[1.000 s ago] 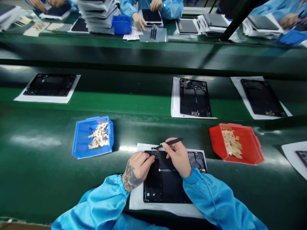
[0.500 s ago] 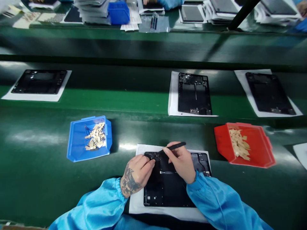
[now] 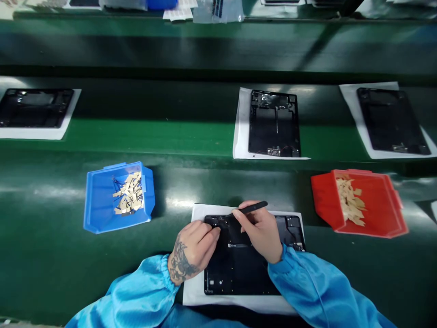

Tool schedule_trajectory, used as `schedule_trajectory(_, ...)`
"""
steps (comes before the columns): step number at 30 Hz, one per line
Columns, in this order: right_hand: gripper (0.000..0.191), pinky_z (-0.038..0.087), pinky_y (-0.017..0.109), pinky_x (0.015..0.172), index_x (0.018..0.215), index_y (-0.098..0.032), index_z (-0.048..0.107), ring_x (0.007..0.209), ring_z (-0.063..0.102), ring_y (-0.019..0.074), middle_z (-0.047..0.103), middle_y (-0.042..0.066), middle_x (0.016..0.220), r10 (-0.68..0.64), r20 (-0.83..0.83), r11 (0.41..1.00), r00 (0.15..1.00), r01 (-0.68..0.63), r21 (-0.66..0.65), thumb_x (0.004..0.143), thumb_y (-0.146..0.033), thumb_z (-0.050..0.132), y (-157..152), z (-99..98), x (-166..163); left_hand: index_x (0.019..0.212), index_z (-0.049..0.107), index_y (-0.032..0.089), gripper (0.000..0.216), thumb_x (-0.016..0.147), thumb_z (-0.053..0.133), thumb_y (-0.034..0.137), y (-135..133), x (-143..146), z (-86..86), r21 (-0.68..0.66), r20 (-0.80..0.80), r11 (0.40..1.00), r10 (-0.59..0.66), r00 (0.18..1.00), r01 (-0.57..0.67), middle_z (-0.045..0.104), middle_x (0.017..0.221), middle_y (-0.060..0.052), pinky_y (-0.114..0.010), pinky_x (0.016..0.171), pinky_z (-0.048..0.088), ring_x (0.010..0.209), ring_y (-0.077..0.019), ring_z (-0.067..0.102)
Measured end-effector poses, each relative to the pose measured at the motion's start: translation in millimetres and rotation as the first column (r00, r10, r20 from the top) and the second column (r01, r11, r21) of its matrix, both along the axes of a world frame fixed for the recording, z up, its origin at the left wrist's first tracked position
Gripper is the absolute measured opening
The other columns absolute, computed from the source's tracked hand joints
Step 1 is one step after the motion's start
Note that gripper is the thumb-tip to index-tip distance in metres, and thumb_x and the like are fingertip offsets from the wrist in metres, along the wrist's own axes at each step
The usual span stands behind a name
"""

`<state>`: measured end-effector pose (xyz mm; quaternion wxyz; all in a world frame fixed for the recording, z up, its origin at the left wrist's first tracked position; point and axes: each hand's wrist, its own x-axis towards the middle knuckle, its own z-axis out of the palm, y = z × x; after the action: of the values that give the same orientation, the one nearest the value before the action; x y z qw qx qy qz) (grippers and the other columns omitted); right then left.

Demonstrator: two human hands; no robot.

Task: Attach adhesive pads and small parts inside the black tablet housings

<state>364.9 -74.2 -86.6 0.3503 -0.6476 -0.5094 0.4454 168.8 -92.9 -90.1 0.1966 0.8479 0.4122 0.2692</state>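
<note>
A black tablet housing (image 3: 246, 269) lies on a white sheet (image 3: 201, 298) in front of me, with small parts and a flat cable inside. My right hand (image 3: 261, 230) is closed around black tweezers (image 3: 254, 207), their tip pointing left at the housing's upper left corner. My left hand (image 3: 196, 246) is at that same corner, fingers pinched together against the edge. Whatever its fingertips hold, if anything, is too small to make out.
To the left stands a blue bin (image 3: 99, 200) with small cream-coloured pieces and dark wires. A red bin (image 3: 385, 205) with cream pieces is on the right. Farther off, tablet housings (image 3: 275, 123) rest on white sheets along the green belt (image 3: 153, 136).
The view has tipped downward a little, so the far bench shows less. Both hands and the tweezers stay at the same corner of the housing.
</note>
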Motion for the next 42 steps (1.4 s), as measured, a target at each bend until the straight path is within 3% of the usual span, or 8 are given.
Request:
schedule_trajectory(9,0.017,0.047,0.022,0.044,0.089,-0.021,0.058,0.045,0.056,0.0094,0.06,-0.001,0.071,-0.008,-0.021,1.0,1.0,0.007,-0.011,0.082,-0.036,0.063,-1.1,-1.7,-0.6,0.105,0.062,0.014,0.022,0.085,0.053,0.013,-2.8,-1.9,-4.6,-0.049,-0.032,0.999,-0.004,0.999,0.002,0.063,0.083,-0.007,-0.031,0.063,0.048,0.071,-0.0165,0.054)
schedule_trajectory(25,0.02,0.046,0.021,0.042,0.088,-0.02,0.057,0.044,0.055,0.0097,0.058,-0.002,0.066,-0.021,-0.029,0.999,0.999,0.02,-0.024,0.081,-0.038,0.063,1.6,0.6,-1.3,0.107,0.061,0.015,0.024,0.084,0.054,0.015,-2.2,-1.4,-2.7,-0.044,-0.019,0.998,-0.039,0.999,0.038,0.062,0.084,-0.008,-0.031,0.063,0.046,0.071,-0.0169,0.054)
schedule_trajectory(32,0.019,0.045,0.02,0.041,0.088,-0.02,0.057,0.042,0.054,0.0091,0.057,-0.003,0.064,-0.025,-0.045,0.999,0.999,0.024,-0.031,0.081,-0.036,0.064,1.9,1.4,-1.4,0.106,0.061,0.014,0.024,0.083,0.055,0.015,-2.6,-0.9,-5.3,-0.017,-0.092,0.997,-0.075,0.993,0.074,0.06,0.084,-0.007,-0.031,0.061,0.044,0.071,-0.0172,0.051)
schedule_trajectory(42,0.02,0.046,0.019,0.041,0.089,-0.02,0.057,0.043,0.055,0.0091,0.057,-0.002,0.065,-0.023,-0.03,0.999,0.999,0.022,-0.028,0.081,-0.037,0.063,3.4,2.8,-1.6,0.103,0.062,0.014,0.021,0.084,0.053,0.014,-2.2,0.0,-1.3,-0.031,-0.053,0.998,-0.056,0.997,0.054,0.06,0.083,-0.007,-0.03,0.061,0.045,0.071,-0.0162,0.052)
